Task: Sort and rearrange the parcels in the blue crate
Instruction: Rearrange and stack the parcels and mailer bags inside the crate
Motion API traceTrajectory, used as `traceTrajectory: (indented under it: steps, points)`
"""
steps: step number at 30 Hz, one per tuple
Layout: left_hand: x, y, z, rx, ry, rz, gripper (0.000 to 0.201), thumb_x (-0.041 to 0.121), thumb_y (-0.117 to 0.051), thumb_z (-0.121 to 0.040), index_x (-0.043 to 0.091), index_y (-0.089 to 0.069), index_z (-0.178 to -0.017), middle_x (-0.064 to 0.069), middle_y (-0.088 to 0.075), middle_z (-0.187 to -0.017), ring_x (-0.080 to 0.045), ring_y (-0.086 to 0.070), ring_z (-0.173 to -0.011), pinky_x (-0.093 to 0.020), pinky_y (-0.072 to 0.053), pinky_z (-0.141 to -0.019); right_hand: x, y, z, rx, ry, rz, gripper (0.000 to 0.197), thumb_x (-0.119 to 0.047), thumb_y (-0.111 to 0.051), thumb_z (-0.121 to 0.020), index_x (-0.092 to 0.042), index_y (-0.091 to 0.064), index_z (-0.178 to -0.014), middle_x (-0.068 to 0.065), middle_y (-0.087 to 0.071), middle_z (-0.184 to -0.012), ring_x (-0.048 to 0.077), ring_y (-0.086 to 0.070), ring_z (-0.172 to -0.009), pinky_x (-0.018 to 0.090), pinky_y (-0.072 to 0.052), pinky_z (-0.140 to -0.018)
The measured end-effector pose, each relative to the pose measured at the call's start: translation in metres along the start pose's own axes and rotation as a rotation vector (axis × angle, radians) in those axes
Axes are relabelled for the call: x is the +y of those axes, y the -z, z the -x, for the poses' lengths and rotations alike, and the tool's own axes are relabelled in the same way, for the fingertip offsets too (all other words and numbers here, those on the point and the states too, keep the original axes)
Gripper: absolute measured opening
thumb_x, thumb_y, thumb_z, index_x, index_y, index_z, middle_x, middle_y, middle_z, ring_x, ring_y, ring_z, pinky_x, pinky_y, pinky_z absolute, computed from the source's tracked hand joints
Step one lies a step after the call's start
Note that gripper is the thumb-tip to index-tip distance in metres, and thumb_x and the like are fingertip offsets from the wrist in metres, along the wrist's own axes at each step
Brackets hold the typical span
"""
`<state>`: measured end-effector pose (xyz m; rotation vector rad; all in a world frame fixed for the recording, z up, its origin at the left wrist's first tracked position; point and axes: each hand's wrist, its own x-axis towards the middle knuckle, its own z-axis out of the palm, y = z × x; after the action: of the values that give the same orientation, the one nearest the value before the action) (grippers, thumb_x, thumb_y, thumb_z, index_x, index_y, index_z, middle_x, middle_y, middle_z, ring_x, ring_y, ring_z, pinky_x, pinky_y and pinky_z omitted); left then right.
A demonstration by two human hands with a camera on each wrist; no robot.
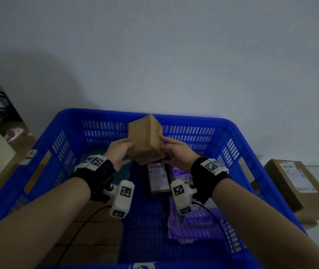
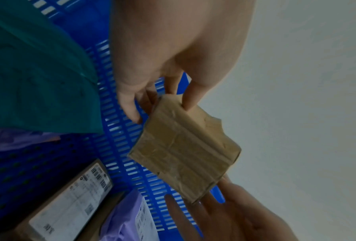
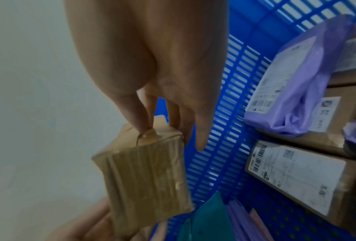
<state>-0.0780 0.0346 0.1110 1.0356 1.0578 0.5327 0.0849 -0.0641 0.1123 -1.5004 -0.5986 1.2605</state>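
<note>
A small brown cardboard box (image 1: pixel 145 138) wrapped in tape is held tilted in the air above the far part of the blue crate (image 1: pixel 44 144). My left hand (image 1: pixel 119 150) grips its left side and my right hand (image 1: pixel 176 152) grips its right side. The left wrist view shows the left hand (image 2: pixel 162 91) pinching the box (image 2: pixel 185 146) at one end, and the right wrist view shows the right hand (image 3: pixel 162 114) pinching the box (image 3: pixel 144 177) at a corner. On the crate floor lie a labelled brown box (image 1: pixel 157 176), purple mailer bags (image 1: pixel 197 224) and a teal parcel (image 2: pixel 34 73).
A larger labelled cardboard box (image 1: pixel 296 189) sits on the floor outside the crate to the right. More cardboard (image 1: pixel 94 235) lies in the crate's near left. A pale wall stands directly behind the crate. Cables run from both wrist cameras over the crate.
</note>
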Motion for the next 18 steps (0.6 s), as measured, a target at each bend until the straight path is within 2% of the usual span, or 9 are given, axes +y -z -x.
traceTrajectory:
  steps: [2,4,6,8,10,12,15,17,18]
  points:
    - [0.004,0.001,0.003,-0.065,0.001,-0.013,0.031,0.028,-0.054,-0.095,0.024,-0.053,-0.125,-0.004,-0.053,-0.133,-0.027,-0.051,-0.114,-0.044,-0.043,-0.089,-0.003,-0.004,0.004,-0.013,-0.024,-0.022,0.035,-0.027,-0.055,-0.092,-0.017,-0.059,-0.126,0.009,-0.063,-0.119,0.025,-0.058,-0.107,0.046,-0.044,-0.1]
    - [0.008,0.002,0.008,-0.161,0.008,-0.026,0.037,0.044,-0.051,-0.093,0.033,-0.048,-0.128,0.002,-0.051,-0.13,-0.029,-0.05,-0.117,-0.051,-0.034,-0.097,-0.002,-0.006,0.005,-0.015,-0.031,-0.082,0.038,-0.036,-0.056,-0.092,-0.012,-0.059,-0.122,0.007,-0.064,-0.109,0.024,-0.059,-0.103,0.044,-0.046,-0.099]
    - [0.011,0.002,0.01,-0.226,0.006,-0.038,0.045,0.058,-0.044,-0.091,0.037,-0.045,-0.131,0.004,-0.05,-0.125,-0.027,-0.049,-0.119,-0.054,-0.028,-0.106,-0.002,-0.011,0.008,-0.007,-0.018,-0.139,0.042,-0.034,-0.058,-0.091,-0.008,-0.057,-0.123,0.01,-0.063,-0.106,0.025,-0.06,-0.099,0.039,-0.051,-0.09]
    - [0.014,0.003,0.012,-0.229,0.004,-0.029,0.046,0.06,-0.043,-0.09,0.034,-0.051,-0.127,0.001,-0.055,-0.122,-0.025,-0.052,-0.116,-0.049,-0.033,-0.106,-0.003,-0.015,0.01,0.01,0.011,-0.185,0.042,-0.028,-0.057,-0.093,-0.008,-0.052,-0.129,0.01,-0.061,-0.108,0.024,-0.06,-0.094,0.034,-0.054,-0.077]
    - [0.018,0.002,0.016,-0.221,-0.029,-0.014,0.035,0.054,-0.042,-0.093,0.031,-0.059,-0.112,0.004,-0.06,-0.113,-0.019,-0.056,-0.105,-0.041,-0.043,-0.095,-0.005,-0.017,0.01,0.034,0.051,-0.218,0.038,-0.018,-0.053,-0.095,-0.013,-0.045,-0.133,0.007,-0.058,-0.106,0.022,-0.059,-0.089,0.035,-0.054,-0.072]
    - [0.022,0.001,0.021,-0.225,-0.097,-0.008,0.032,0.049,-0.037,-0.097,0.032,-0.062,-0.106,0.008,-0.059,-0.115,-0.016,-0.055,-0.104,-0.035,-0.046,-0.086,-0.007,-0.016,0.011,0.04,0.066,-0.214,0.032,-0.01,-0.046,-0.098,-0.016,-0.045,-0.129,0.009,-0.055,-0.104,0.021,-0.056,-0.084,0.038,-0.051,-0.074]
    - [0.023,0.001,0.022,-0.183,-0.213,-0.001,0.026,0.025,-0.041,-0.1,0.024,-0.059,-0.12,-0.001,-0.056,-0.128,-0.014,-0.057,-0.098,-0.03,-0.045,-0.081,-0.007,-0.016,0.013,0.0,0.072,-0.193,0.035,-0.003,-0.04,-0.098,-0.016,-0.046,-0.129,0.015,-0.05,-0.118,0.023,-0.055,-0.088,0.04,-0.051,-0.074]
    - [0.023,0.0,0.02,-0.174,-0.275,0.021,0.039,0.004,-0.046,-0.097,0.018,-0.049,-0.133,-0.001,-0.056,-0.128,-0.011,-0.058,-0.094,-0.028,-0.047,-0.077,-0.007,-0.016,0.014,-0.021,0.092,-0.197,0.036,0.0,-0.038,-0.098,-0.018,-0.048,-0.127,0.015,-0.049,-0.123,0.025,-0.056,-0.091,0.039,-0.054,-0.07]
    - [0.023,-0.001,0.02,-0.174,-0.268,0.054,0.046,0.0,-0.047,-0.095,0.015,-0.043,-0.138,0.0,-0.056,-0.128,-0.011,-0.058,-0.095,-0.028,-0.048,-0.079,-0.008,-0.015,0.014,-0.021,0.104,-0.203,0.035,0.0,-0.038,-0.098,-0.019,-0.049,-0.125,0.015,-0.05,-0.123,0.025,-0.056,-0.092,0.039,-0.054,-0.07]
